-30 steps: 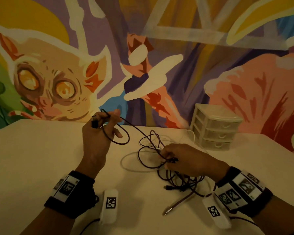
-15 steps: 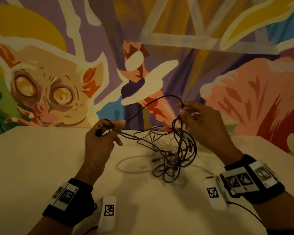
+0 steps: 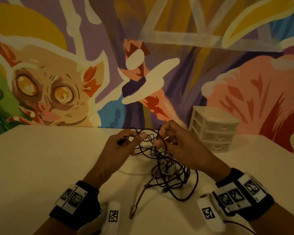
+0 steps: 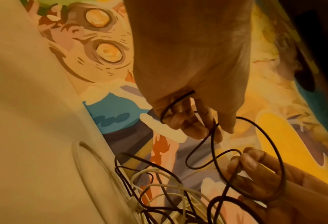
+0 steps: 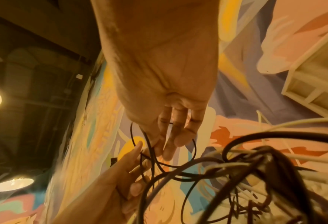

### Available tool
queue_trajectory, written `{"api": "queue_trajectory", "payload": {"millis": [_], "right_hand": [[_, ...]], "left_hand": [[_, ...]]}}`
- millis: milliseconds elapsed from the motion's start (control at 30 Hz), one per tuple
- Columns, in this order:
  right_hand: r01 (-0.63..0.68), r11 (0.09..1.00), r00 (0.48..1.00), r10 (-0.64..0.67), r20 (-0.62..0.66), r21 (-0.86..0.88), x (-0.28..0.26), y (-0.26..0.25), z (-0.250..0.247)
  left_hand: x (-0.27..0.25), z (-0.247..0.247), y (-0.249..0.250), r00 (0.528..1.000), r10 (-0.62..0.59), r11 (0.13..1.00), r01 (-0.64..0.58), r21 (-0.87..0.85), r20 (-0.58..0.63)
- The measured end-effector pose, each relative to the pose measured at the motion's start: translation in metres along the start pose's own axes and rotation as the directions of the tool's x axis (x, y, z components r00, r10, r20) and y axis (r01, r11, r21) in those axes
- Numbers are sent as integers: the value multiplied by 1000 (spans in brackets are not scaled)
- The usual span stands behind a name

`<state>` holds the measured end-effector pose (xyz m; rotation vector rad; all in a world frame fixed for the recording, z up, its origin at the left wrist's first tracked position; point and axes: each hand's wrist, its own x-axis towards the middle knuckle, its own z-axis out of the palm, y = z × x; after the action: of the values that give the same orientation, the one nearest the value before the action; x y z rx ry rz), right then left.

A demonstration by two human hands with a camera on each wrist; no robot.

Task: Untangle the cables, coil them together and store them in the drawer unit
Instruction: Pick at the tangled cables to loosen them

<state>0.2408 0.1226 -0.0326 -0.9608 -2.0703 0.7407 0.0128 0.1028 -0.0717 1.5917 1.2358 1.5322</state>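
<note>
A tangle of dark and white cables (image 3: 168, 168) hangs between my hands above the pale table (image 3: 41, 167). My left hand (image 3: 126, 141) pinches the dark cable near its black plug (image 3: 122, 140), with a loop running round its fingers (image 4: 186, 121). My right hand (image 3: 166, 138) pinches a dark cable loop (image 5: 151, 145) close beside the left. A loose dark end with a metal plug (image 3: 132, 212) trails on the table toward me. White cables (image 4: 159, 189) are knotted among the dark ones. The white three-drawer unit (image 3: 214, 131) stands at the back right, its drawers shut.
A painted mural wall (image 3: 58, 82) rises right behind the table's far edge. Both wrists wear bands with white marker tags (image 3: 113, 216). Bare table lies to the left of the hands and at the near right.
My right hand came down and left from its raised position to meet the left hand. The lifted tangle sank, and its lower part now lies on the table.
</note>
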Motion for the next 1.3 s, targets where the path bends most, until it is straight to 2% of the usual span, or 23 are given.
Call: {"api": "queue_trajectory", "payload": {"millis": [167,267,367,467,600,700,767,833,900,967,1000,1067,1133,1200,1300], "right_hand": [[-28,996,1000,27,6,87,-4,1,12],[-47,990,999,45,20,136,-7,2,18],[-96,986,995,91,41,135,-9,7,21],[-113,993,990,110,93,28,-11,16,21],[-101,962,991,121,63,-255,-14,21,11],[-82,918,994,103,33,-387,-12,20,0],[-107,904,994,105,-29,-414,-12,21,-10],[-125,850,992,102,-72,-511,-16,25,-22],[-180,778,982,175,-68,-602,-21,33,-31],[-233,715,959,281,-35,-659,-25,38,-33],[-229,704,956,291,-21,-672,-25,38,-31],[-174,769,974,227,9,-615,-23,30,-26],[-114,892,987,151,51,-437,-21,12,-13],[-129,970,984,151,99,-205,-16,-5,0],[-225,972,969,216,117,73,-4,-17,11]], "left_hand": [[-4,4,-2,989,-41,997,30,76,144],[-5,6,0,991,-52,998,48,41,123],[-5,6,0,997,-18,999,15,40,79],[-3,3,0,999,-14,1000,14,12,-37],[0,2,0,979,-63,995,47,-85,-195],[2,4,3,946,-118,978,57,-201,-303],[5,1,5,915,-139,965,40,-258,-378],[9,-10,7,869,-163,946,3,-325,-467],[14,-25,8,822,-201,918,-32,-396,-532],[17,-34,6,817,-219,906,-33,-423,-534],[18,-34,5,828,-220,906,-22,-422,-516],[16,-24,2,863,-208,917,9,-399,-460],[12,-12,0,899,-187,926,27,-377,-395],[9,-5,0,927,-161,936,35,-351,-338],[6,-1,1,947,-144,948,49,-315,-287]]}}
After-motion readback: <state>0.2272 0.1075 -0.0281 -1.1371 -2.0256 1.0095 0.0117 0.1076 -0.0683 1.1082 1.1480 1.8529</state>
